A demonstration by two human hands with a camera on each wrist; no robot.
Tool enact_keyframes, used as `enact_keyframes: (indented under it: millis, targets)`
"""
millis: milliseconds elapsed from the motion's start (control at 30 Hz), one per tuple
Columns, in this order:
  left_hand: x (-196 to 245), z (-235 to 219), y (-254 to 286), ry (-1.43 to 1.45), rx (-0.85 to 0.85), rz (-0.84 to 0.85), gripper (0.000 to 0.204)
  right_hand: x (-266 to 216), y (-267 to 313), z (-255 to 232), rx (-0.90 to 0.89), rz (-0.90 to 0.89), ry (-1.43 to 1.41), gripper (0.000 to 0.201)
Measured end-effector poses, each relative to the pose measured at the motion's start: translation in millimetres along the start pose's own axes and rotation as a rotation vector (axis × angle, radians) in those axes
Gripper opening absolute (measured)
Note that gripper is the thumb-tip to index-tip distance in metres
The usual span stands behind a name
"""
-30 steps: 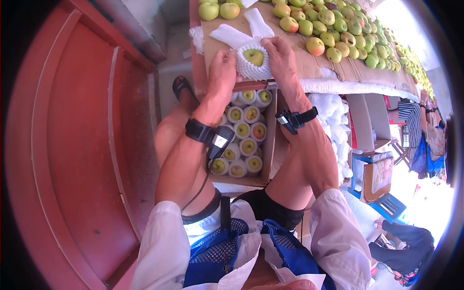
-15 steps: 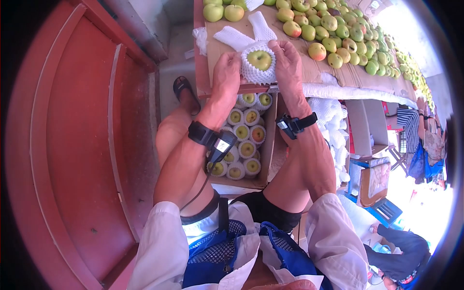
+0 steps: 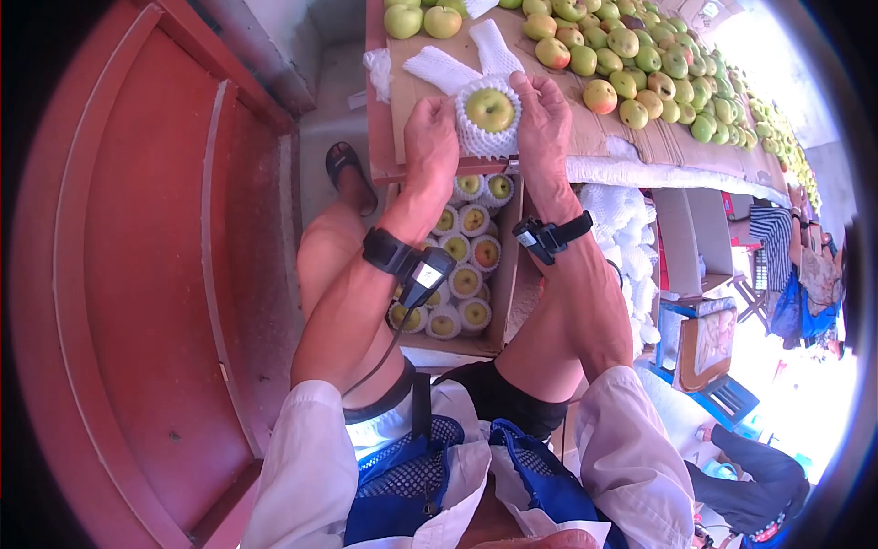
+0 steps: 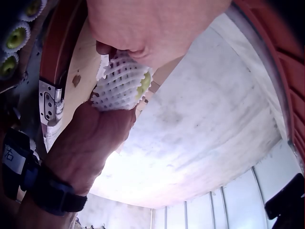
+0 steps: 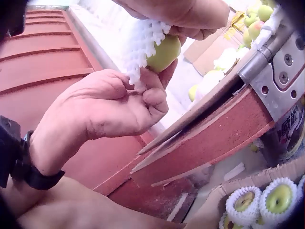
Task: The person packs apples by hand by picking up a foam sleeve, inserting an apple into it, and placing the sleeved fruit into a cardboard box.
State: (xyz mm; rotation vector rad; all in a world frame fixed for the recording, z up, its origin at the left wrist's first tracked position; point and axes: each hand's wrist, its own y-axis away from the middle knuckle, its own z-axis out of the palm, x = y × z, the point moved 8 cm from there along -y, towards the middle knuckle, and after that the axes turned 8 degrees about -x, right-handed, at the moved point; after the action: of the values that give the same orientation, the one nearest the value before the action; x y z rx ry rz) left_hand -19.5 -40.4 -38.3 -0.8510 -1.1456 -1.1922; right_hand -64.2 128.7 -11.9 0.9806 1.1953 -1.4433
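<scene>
A green apple (image 3: 490, 109) sits in a white foam net sleeve (image 3: 487, 141) between both hands, above the front edge of the cardboard-covered table. The left hand (image 3: 432, 142) pinches the sleeve's left side, and the right hand (image 3: 545, 128) pinches its right side. In the left wrist view the sleeve (image 4: 119, 83) covers most of the apple, with one hand at each end. The right wrist view shows the apple (image 5: 164, 52) bare on one side, curled fingers gripping the net's edge. Two flat foam sleeves (image 3: 443, 69) lie just behind.
Below the table edge, a cardboard box (image 3: 506, 302) holds several apples in foam nets. Loose apples (image 3: 623, 43) are piled at the back right. White foam sleeves (image 3: 622, 229) are heaped right of the box. A red door (image 3: 155, 274) stands at left; a person's dark-clad leg (image 3: 764, 485) shows lower right.
Compared with a second ago, both hands and the netted apple appear slightly right in the head view. The net's opening has come to frame the apple's top more evenly.
</scene>
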Motion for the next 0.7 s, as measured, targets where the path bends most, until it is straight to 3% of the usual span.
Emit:
enact_keyframes:
  millis: [267,467,700]
  targets:
    - [4,1,-4,-0.237,-0.022,0.095,0.023,2,-1,-5,0.005,0.015,-0.037,0.028]
    - [8,6,4,0.004,0.008,-0.015,0.022,0,-1,1,0.004,-0.064,-0.142,0.028]
    - [8,4,5,-0.031,0.006,0.015,0.024,2,-1,3,-0.004,-0.071,-0.222,0.028]
